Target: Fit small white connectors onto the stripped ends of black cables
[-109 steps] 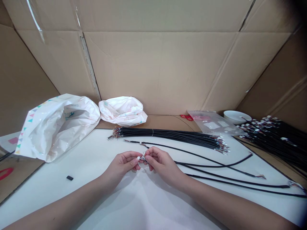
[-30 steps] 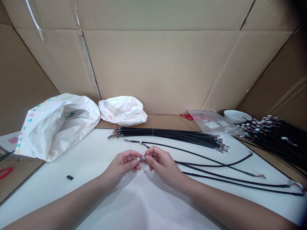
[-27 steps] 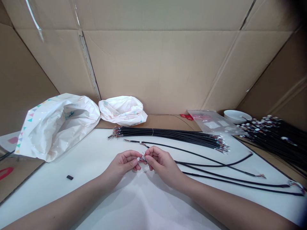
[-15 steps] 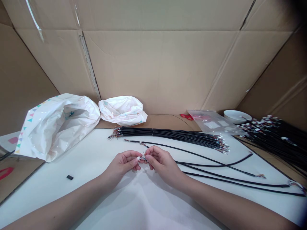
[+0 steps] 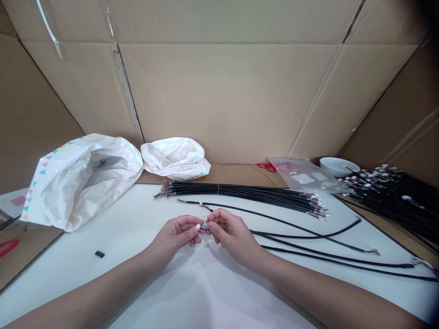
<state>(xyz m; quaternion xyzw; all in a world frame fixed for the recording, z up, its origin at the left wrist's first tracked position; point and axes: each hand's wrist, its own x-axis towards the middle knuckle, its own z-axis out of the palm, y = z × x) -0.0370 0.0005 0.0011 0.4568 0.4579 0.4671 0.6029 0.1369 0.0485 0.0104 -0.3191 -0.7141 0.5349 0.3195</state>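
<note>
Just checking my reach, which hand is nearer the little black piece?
Left. The left hand is right of the black piece, and the right hand lies farther off, past the left hand.

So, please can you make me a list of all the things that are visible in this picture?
Corrugated cardboard walls: several panels, tan, behind and beside the table.
Flat table top: one, white, under the hands.
Crumpled plastic bags: two, white with coloured triangles and faint print, back left.
Tied bundle of thin cables: one, black, back centre.
Loose thin cables: several, black, right of the hands.
Heap of cables with connectors: one, black and white, far right.
Zip bag: one, clear, back right.
Shallow bowl: one, white, back right.
Small block: one, black, on the table, left.
Small connector with thin wires: one, white, pinched between both hands.
Left hand: one, centre.
Right hand: one, centre.
</note>
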